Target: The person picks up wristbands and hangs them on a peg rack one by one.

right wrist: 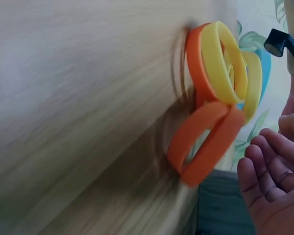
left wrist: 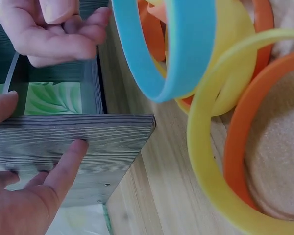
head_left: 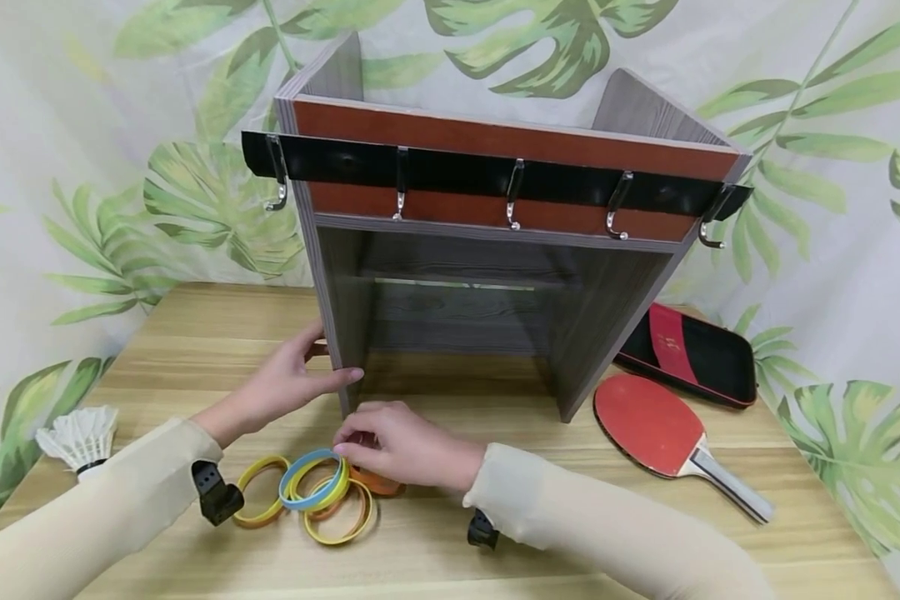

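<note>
A grey wood-grain rack (head_left: 322, 267) with a black strip of silver hooks (head_left: 450, 175) stands on the table. My left hand (head_left: 288, 383) holds its left side panel near the bottom, thumb across the front edge and other fingers behind. My right hand (head_left: 412, 446) hovers before the rack's foot with fingers loosely curled; the right wrist view shows nothing in that hand (right wrist: 279, 171). Just left of it are silicone wristbands: a blue wristband (head_left: 294, 500) on top, yellow wristbands (left wrist: 201, 142) and orange wristbands (right wrist: 210, 147), partly overlapping.
A red table tennis paddle (head_left: 648, 425) lies to the right of the rack, in front of a black case (head_left: 720, 362) with a red band. A white shuttlecock (head_left: 82, 433) lies at the left edge of the table, partly behind my left sleeve. A leaf-patterned curtain (head_left: 217, 208) hangs behind.
</note>
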A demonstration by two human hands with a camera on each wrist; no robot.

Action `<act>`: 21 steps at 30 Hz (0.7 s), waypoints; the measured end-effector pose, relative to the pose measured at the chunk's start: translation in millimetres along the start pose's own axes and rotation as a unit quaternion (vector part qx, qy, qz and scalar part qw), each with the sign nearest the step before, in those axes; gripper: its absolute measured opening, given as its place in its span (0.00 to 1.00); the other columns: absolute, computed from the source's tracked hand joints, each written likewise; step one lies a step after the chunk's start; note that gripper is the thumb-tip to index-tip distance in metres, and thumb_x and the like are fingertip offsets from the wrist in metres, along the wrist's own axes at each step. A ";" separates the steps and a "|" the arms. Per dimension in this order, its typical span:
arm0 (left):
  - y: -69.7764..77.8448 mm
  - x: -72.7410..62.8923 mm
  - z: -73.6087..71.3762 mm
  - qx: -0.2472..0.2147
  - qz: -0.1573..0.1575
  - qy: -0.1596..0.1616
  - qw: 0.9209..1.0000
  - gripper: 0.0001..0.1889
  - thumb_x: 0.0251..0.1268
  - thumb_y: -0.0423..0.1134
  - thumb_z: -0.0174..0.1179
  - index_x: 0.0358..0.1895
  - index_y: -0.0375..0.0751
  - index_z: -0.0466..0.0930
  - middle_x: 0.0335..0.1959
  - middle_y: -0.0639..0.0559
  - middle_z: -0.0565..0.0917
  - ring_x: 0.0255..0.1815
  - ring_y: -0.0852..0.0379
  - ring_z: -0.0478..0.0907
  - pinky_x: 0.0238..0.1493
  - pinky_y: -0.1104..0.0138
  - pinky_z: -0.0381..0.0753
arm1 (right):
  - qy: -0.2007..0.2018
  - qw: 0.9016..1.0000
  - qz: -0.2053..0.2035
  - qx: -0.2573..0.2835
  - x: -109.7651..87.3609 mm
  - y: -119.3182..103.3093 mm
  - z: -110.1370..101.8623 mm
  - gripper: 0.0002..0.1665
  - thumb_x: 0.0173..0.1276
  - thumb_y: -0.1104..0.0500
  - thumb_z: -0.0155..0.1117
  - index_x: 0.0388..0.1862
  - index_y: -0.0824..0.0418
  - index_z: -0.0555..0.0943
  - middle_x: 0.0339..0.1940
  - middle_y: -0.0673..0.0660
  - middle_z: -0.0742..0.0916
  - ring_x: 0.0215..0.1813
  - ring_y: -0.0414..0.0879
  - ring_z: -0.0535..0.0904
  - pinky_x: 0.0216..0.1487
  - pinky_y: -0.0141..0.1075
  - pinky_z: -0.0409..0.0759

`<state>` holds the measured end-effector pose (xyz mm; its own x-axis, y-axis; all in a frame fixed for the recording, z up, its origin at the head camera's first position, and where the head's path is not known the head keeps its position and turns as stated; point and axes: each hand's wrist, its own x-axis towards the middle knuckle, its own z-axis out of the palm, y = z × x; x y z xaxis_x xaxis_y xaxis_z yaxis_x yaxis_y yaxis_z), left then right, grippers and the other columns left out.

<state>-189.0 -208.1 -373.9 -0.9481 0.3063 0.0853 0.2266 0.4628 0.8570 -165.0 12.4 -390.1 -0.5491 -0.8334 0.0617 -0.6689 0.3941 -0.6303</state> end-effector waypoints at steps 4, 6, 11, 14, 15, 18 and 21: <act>-0.5 1.1 -1.6 0.004 -0.001 -0.003 1.000 0.38 0.71 0.44 0.69 0.80 0.49 0.63 0.72 0.41 0.76 0.74 0.35 0.72 0.59 0.58 0.82 | -0.004 0.999 -0.004 -0.044 12.5 -4.6 10.4 0.14 0.82 0.51 0.60 0.50 0.56 0.89 0.42 0.47 0.86 0.38 0.28 0.75 0.40 0.14 0.74; -0.8 1.3 -2.0 0.002 -0.003 -0.005 1.000 0.38 0.71 0.43 0.69 0.81 0.49 0.62 0.73 0.41 0.75 0.74 0.35 0.72 0.59 0.59 0.82 | -0.011 0.998 0.002 -0.066 17.7 -6.7 15.0 0.14 0.82 0.51 0.60 0.50 0.56 0.89 0.42 0.46 0.87 0.39 0.28 0.75 0.41 0.14 0.74; -1.3 1.5 -3.1 -0.011 -0.005 -0.009 1.000 0.39 0.70 0.43 0.70 0.80 0.50 0.62 0.72 0.42 0.76 0.74 0.36 0.72 0.57 0.67 0.82 | -0.033 0.992 0.021 -0.118 29.4 -12.3 19.8 0.11 0.81 0.53 0.61 0.43 0.53 0.89 0.34 0.41 0.85 0.38 0.31 0.73 0.38 0.17 0.71; -1.8 1.4 -3.8 -0.018 -0.005 -0.010 1.000 0.39 0.70 0.43 0.71 0.80 0.50 0.63 0.72 0.43 0.77 0.75 0.37 0.72 0.56 0.70 0.82 | -0.045 0.989 0.035 -0.136 34.4 -15.7 20.5 0.12 0.80 0.53 0.63 0.34 0.51 0.87 0.25 0.41 0.81 0.32 0.32 0.72 0.31 0.18 0.69; -2.0 1.5 -4.0 -0.020 -0.005 -0.011 1.000 0.38 0.70 0.42 0.71 0.80 0.50 0.63 0.72 0.42 0.77 0.75 0.36 0.72 0.56 0.70 0.82 | -0.049 0.988 0.041 -0.139 35.4 -16.7 20.7 0.14 0.80 0.53 0.63 0.31 0.51 0.86 0.23 0.41 0.79 0.29 0.32 0.71 0.30 0.19 0.68; -2.5 1.9 -4.4 -0.023 -0.006 -0.011 1.000 0.38 0.69 0.42 0.71 0.79 0.49 0.64 0.71 0.42 0.77 0.74 0.36 0.72 0.55 0.71 0.82 | -0.059 0.986 0.059 -0.142 37.4 -18.5 21.1 0.16 0.78 0.54 0.65 0.25 0.50 0.84 0.20 0.41 0.77 0.25 0.32 0.70 0.25 0.20 0.67; -3.1 1.6 -4.9 -0.028 -0.007 -0.013 0.999 0.38 0.69 0.42 0.71 0.80 0.49 0.63 0.71 0.42 0.77 0.74 0.37 0.72 0.55 0.71 0.82 | -0.066 0.984 0.069 -0.148 37.5 -20.7 20.5 0.15 0.77 0.53 0.66 0.27 0.51 0.83 0.21 0.41 0.77 0.27 0.33 0.72 0.27 0.22 0.68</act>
<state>-192.4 -213.1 -374.0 -0.9444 0.3230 0.0607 0.2004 0.4195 0.8853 -161.4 -34.9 -390.6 -0.5888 -0.7990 -0.1218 -0.7194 0.5868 -0.3716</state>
